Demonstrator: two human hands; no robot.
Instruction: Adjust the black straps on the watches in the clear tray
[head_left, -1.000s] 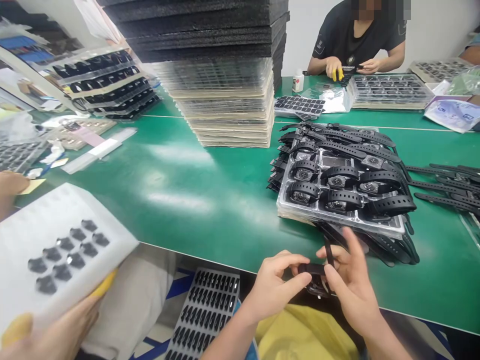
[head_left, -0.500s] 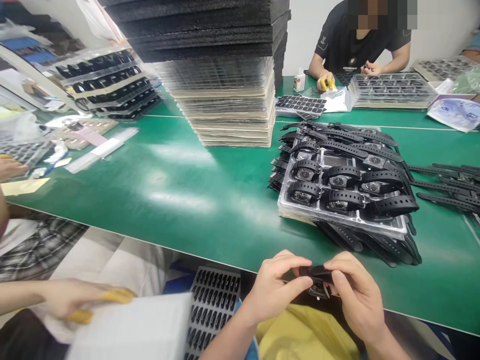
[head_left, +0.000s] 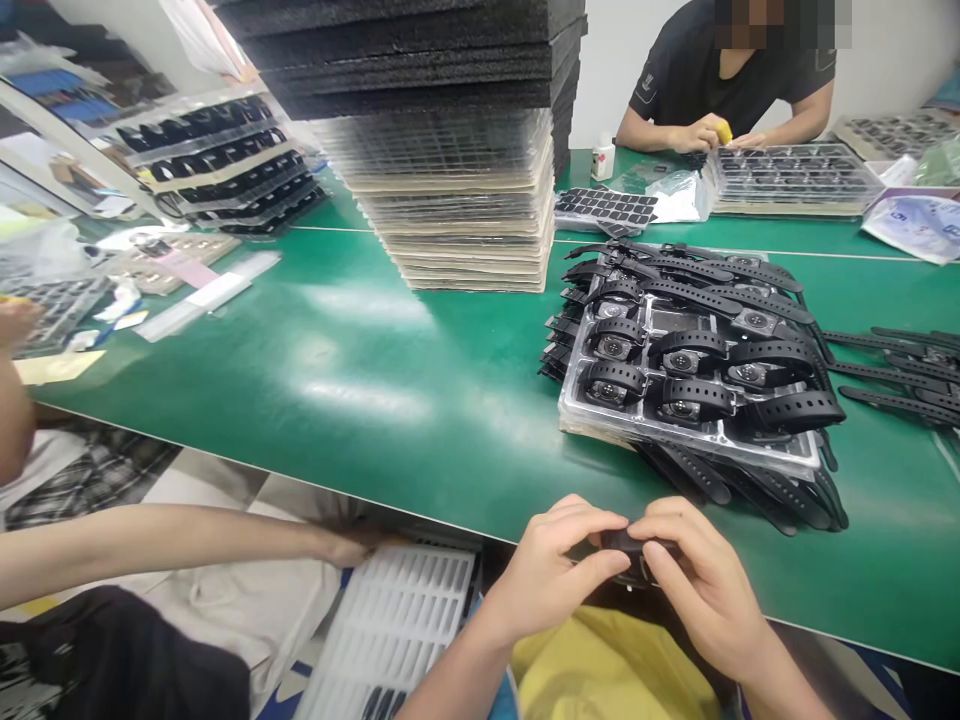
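At the table's front edge I hold a smartwatch with a dark strap (head_left: pixel 628 565) between both hands. My left hand (head_left: pixel 551 570) pinches its left side with thumb and fingertips. My right hand (head_left: pixel 694 570) grips the other side, its fingers covering much of the strap, so the watch's details are largely hidden. Just beyond my hands, a clear plastic tray (head_left: pixel 568 400) holds several smartwatches (head_left: pixel 684 360) with black perforated straps looped, backs facing up. It rests on a stack of similar loaded layers, straps hanging out over the edges.
A tall stack of trays (head_left: pixel 480 225) topped by black foam sheets (head_left: pixel 420 60) stands at the centre back. More straps (head_left: pixel 900 370) lie on the right. A co-worker's arm (head_left: pixel 187 545) reaches to a white slotted tray (head_left: pixel 337 640) at my left. Another person (head_left: pixel 727 100) works across the green table (head_left: pixel 360 440).
My right hand has moved slightly left, closing in on the watch. The co-worker's white tray now lies over the tray of dark pieces. The person opposite has brought both hands together.
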